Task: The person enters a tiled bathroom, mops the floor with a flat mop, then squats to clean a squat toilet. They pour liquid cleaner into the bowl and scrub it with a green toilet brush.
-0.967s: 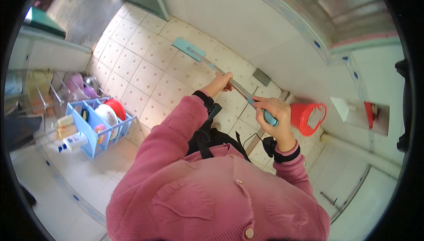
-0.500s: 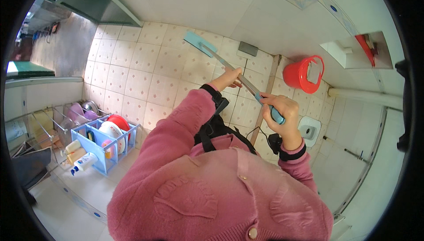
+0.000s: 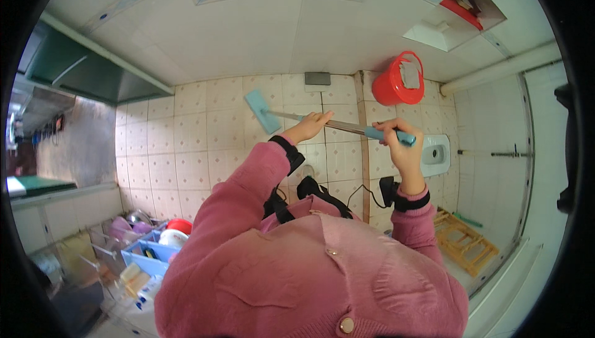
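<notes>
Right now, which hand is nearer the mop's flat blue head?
The left hand, on the metal pole; the right hand grips the blue handle at the end opposite the flat blue head.

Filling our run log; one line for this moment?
left hand: on mop pole; right hand: on blue grip; mop head: on floor

A light blue and silver mop [image 3: 347, 127] stands out against a cream floor [image 3: 192, 133] patterned with small pinkish diamonds, with a pink jacket [image 3: 291, 270], black wristbands [image 3: 412, 202], a red bucket [image 3: 389, 87], a pale blue crate [image 3: 152, 250] and a dark green door [image 3: 93, 68].
</notes>
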`<action>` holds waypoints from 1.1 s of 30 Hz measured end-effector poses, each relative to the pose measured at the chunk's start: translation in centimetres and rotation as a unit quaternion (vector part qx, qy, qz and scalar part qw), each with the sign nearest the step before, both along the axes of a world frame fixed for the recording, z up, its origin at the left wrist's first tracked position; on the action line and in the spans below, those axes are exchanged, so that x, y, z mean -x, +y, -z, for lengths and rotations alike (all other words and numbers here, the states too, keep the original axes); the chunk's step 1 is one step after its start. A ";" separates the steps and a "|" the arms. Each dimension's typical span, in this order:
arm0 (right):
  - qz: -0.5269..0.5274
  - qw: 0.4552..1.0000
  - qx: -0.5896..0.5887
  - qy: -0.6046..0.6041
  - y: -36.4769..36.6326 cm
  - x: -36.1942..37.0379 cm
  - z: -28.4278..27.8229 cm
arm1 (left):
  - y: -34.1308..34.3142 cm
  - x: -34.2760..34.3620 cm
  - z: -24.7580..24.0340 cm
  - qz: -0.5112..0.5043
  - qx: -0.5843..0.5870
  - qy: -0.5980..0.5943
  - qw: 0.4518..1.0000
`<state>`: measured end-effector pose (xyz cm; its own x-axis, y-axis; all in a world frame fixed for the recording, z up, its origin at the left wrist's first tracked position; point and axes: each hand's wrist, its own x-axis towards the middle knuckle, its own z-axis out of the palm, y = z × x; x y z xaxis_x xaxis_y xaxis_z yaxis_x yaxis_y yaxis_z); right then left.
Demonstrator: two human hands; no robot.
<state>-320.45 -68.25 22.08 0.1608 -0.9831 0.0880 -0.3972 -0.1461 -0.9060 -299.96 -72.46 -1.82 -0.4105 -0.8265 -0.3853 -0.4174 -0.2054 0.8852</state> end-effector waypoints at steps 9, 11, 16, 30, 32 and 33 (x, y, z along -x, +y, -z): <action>-0.052 0.991 -0.108 -0.061 -4.8 -9.5 -0.3 | 3.1 -12.1 1.4 0.014 0.032 0.031 0.999; -0.053 0.990 -0.110 -0.072 -5.9 -12.3 -0.3 | 3.2 -14.3 0.6 -0.014 0.058 0.035 0.998; -0.086 0.991 -0.104 -0.011 -11.4 -18.1 -1.3 | 1.0 -18.1 -2.0 -0.102 0.086 -0.055 0.990; -0.276 0.960 -0.048 -0.026 -29.7 -30.1 -0.5 | -8.8 -22.1 -0.4 -0.358 0.122 -0.160 0.912; -0.301 0.952 -0.047 -0.022 -31.4 -32.6 -0.3 | -9.8 -23.1 0.6 -0.405 0.119 -0.169 0.891; -0.307 0.950 -0.044 -0.015 -32.0 -33.6 -0.1 | -10.3 -23.6 1.1 -0.433 0.120 -0.169 0.877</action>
